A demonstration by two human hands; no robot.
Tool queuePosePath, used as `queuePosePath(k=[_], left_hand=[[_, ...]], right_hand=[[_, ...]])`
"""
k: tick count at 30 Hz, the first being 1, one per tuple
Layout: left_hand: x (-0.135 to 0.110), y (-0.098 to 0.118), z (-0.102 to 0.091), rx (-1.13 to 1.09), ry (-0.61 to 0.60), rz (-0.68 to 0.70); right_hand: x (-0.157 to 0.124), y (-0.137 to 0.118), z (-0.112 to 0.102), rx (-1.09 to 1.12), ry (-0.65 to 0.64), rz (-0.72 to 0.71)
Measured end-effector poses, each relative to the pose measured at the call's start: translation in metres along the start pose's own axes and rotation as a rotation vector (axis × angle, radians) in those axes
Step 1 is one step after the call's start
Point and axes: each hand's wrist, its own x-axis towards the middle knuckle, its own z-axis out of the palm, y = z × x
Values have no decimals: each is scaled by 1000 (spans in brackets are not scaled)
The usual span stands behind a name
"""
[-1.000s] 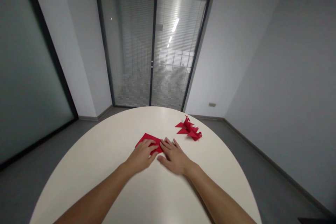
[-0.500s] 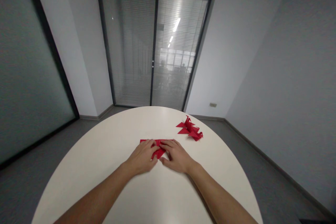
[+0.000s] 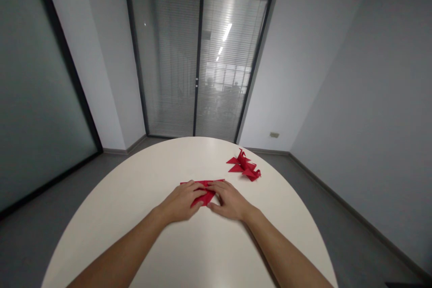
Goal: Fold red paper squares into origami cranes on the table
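Note:
A folded sheet of red origami paper [image 3: 205, 196] lies on the white table, its long straight edge at the far side. From the left, my left hand [image 3: 182, 201] bends its fingers over the paper, with the thumb at the near edge. My right hand [image 3: 230, 201] grips the right part of the paper, fingertips near its middle and thumb by the near edge. The fingertips of both hands almost meet. My hands hide the paper's left and right parts.
Folded red paper cranes [image 3: 245, 166] sit close together beyond my right hand, near the far right rim of the round white table [image 3: 162, 157]. Behind it stand glass doors with blinds [image 3: 168, 63]. A wall socket [image 3: 274, 135] is low on the right.
My left hand has shifted slightly to the left, and more of the paper's middle shows. The paper's far edge has tilted a little. The cranes are unmoved.

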Motion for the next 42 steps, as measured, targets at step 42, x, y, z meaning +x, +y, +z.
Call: queuePosePath(k=[42], left_hand=[[8,16,-11,-32,250,-240]], right_hand=[[6,-8,-9,-171,83,31]])
